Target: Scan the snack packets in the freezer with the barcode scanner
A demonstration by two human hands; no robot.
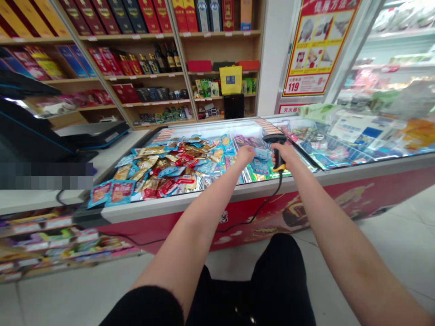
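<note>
My right hand (286, 152) is wrapped round the handle of a black and yellow barcode scanner (279, 162), its head turned toward my left hand. A black cable runs down from the scanner's base. My left hand (246, 155) is closed at the edge of a light-blue snack packet (261, 154), just left of the scanner. Below it is another blue packet (261, 168); I cannot tell whether that one is held as well. Both hands are over the chest freezer (190, 199). To their left lies a heap of gold, red and blue snack packets (159, 170).
A counter (127, 138) with a dark screen device (30, 131) stands at the left. Shelves (136, 36) of boxes and bottles line the back. Plastic-wrapped goods (360, 129) lie on the freezer's right part. The scanner cable (234, 224) hangs across the freezer's red front.
</note>
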